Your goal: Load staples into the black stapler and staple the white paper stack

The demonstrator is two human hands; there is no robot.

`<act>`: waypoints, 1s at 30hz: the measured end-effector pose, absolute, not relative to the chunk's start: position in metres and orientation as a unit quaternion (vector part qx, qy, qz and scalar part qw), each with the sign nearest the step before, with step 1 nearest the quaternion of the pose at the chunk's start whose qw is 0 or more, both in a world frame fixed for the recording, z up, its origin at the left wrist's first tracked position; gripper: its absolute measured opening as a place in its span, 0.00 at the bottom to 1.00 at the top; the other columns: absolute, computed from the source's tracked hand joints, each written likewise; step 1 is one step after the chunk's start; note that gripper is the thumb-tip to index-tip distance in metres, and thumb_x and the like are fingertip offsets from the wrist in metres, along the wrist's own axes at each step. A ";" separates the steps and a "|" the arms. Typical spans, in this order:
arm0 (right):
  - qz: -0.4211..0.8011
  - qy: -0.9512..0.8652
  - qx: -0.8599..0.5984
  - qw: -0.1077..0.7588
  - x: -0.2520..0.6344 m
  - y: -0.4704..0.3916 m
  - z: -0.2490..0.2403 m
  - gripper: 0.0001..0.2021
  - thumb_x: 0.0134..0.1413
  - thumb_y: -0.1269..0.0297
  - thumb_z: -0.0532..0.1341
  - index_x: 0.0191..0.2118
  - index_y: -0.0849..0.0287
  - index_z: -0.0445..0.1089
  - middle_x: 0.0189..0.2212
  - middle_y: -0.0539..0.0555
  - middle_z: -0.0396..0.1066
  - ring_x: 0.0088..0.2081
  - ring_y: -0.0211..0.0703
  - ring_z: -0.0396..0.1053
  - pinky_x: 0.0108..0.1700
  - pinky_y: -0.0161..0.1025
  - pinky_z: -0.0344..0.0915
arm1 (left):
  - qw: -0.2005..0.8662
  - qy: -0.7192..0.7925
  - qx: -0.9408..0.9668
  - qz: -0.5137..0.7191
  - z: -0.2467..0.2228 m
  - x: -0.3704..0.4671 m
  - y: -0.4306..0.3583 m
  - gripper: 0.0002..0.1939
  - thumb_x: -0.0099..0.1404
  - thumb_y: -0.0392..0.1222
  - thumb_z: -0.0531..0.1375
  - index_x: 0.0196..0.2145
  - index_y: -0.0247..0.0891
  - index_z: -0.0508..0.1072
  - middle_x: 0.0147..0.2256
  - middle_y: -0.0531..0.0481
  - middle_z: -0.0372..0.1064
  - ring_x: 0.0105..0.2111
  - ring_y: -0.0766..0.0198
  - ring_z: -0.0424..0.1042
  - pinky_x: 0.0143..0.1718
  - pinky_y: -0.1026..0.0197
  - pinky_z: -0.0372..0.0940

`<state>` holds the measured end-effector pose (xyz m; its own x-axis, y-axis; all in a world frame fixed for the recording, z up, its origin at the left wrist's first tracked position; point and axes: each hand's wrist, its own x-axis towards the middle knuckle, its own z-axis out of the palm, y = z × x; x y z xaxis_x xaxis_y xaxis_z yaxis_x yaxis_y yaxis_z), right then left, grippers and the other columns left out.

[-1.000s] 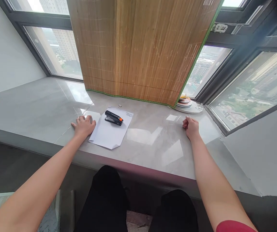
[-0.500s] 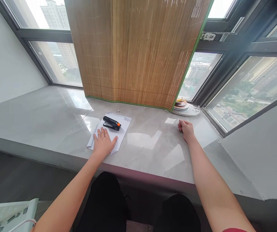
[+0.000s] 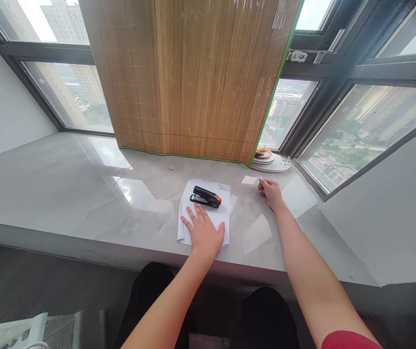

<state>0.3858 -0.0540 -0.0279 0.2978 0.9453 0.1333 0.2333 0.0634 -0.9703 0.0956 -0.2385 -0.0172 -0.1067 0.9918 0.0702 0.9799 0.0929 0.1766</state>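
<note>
White paper sheets [image 3: 184, 220], with small print at the upper right corner, lie near the front edge of the pale stone sill. On top of them rests a black stapler [image 3: 205, 197] with an orange tip. My left hand [image 3: 205, 232] lies flat on the paper, fingers spread, fingertips just below the stapler. Farther right, my right hand [image 3: 270, 192] rests on the sill with its fingers curled in; whatever they may hold is too small to make out.
A bamboo blind [image 3: 200, 87] hangs over the back of the sill [image 3: 48, 194]. Stacked plates [image 3: 273, 164] stand in the back right corner by the window. A tiny scrap [image 3: 170, 168] lies behind the paper. At the lower left is a white slatted object [image 3: 7, 334].
The paper and the stapler on it have moved right along the sill with my left hand, and the paper has turned somewhat. My right hand stays curled at about the same place.
</note>
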 end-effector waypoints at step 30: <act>0.156 -0.797 -0.428 0.397 0.325 -0.077 0.001 0.20 0.70 0.44 0.60 0.34 0.56 0.74 0.30 0.52 0.70 0.30 0.42 0.61 0.38 0.42 0.61 | 0.126 0.500 0.827 0.223 -0.023 0.005 -0.042 0.21 0.73 0.35 0.56 0.58 0.44 0.81 0.67 0.42 0.70 0.66 0.44 0.69 0.68 0.40 0.62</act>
